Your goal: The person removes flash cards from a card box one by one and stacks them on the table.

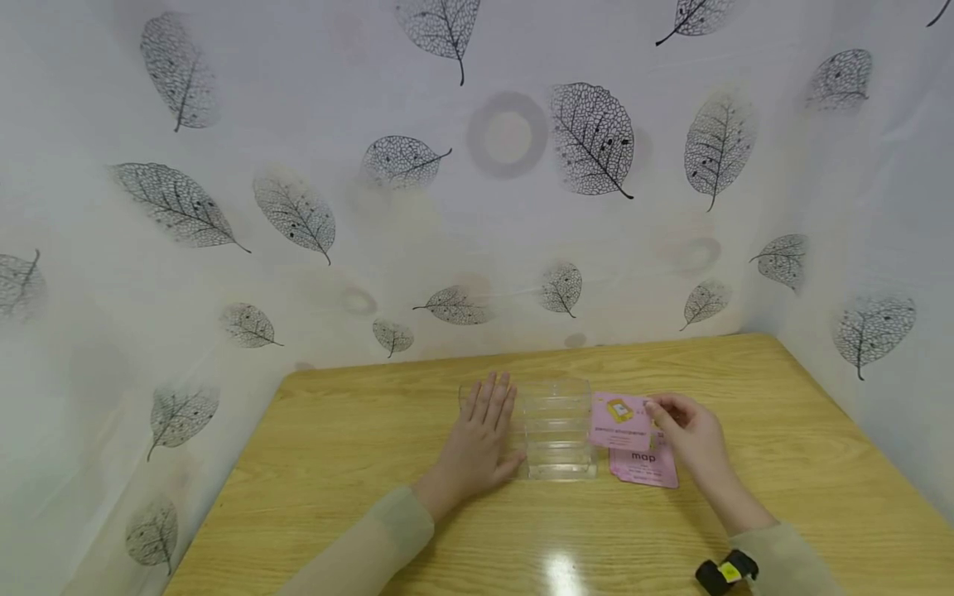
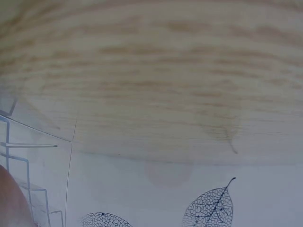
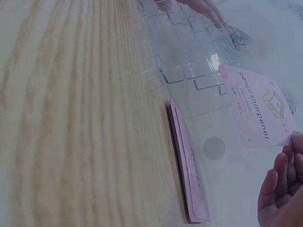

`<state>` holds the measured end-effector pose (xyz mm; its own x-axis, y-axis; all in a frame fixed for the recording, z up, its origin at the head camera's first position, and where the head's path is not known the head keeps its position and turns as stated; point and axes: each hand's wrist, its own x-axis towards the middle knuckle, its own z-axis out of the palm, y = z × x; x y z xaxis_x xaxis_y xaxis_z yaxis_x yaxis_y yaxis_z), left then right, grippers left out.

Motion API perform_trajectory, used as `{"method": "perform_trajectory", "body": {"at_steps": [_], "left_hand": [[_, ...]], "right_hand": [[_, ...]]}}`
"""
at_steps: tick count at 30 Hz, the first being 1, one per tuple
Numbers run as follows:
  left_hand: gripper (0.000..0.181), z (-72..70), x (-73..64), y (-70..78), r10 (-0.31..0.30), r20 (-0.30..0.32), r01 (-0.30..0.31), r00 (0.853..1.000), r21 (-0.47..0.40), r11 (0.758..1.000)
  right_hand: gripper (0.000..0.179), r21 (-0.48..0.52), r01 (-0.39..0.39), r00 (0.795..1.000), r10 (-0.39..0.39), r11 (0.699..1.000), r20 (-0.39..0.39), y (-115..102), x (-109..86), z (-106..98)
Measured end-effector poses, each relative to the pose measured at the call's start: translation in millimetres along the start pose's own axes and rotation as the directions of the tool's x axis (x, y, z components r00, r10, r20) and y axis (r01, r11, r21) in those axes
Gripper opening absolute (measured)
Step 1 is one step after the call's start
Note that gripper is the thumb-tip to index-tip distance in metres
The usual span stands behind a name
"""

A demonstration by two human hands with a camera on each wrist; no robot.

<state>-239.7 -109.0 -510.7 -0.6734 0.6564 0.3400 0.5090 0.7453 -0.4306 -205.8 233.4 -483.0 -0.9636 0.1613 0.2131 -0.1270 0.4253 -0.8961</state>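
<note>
Between thumb and fingers my right hand (image 1: 691, 432) pinches the right edge of a pink pencil sharpener card (image 1: 621, 422). That card is raised above a small stack of pink cards (image 1: 644, 469), whose top one reads "map"; the right wrist view shows the gap between them. A clear plastic stepped rack (image 1: 561, 447) stands just left of the cards. My left hand (image 1: 479, 443) lies against its left side with the fingers straight and the thumb at its front. In the left wrist view only a bit of skin (image 2: 12, 201) shows beside the clear steps.
Everything stands on a wood-grain table (image 1: 335, 463). A pale curtain (image 1: 417, 223) with printed leaves hangs behind it and at both sides. On the right wrist sits a black strap with a yellow tag (image 1: 728, 571).
</note>
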Motion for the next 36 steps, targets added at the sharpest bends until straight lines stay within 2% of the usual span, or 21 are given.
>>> {"method": "perform_trajectory", "body": {"at_steps": [8,17,26,36], "left_hand": [[0.103,3.1,0.1,-0.1,0.001,-0.014,-0.001,1.000,0.006,1.000],[0.101,-0.7,0.0,0.0,-0.001,0.008,0.001,1.000,-0.028,1.000],[0.102,2.9,0.1,-0.1,-0.001,-0.035,0.000,0.999,-0.011,1.000],[0.102,5.0,1.3,0.5,-0.002,-0.028,0.002,1.000,-0.013,1.000]], "right_hand": [[0.033,-0.006,-0.013,1.000,0.013,1.000,-0.017,3.1,-1.6,-5.9],[0.034,-0.027,-0.030,0.999,0.030,0.999,-0.019,10.1,-5.5,-9.8],[0.031,-0.062,-0.062,0.998,0.061,0.996,-0.012,15.1,-5.1,-12.3],[0.032,-0.108,-0.067,0.998,0.068,0.992,0.006,20.3,-8.0,-15.3]]}}
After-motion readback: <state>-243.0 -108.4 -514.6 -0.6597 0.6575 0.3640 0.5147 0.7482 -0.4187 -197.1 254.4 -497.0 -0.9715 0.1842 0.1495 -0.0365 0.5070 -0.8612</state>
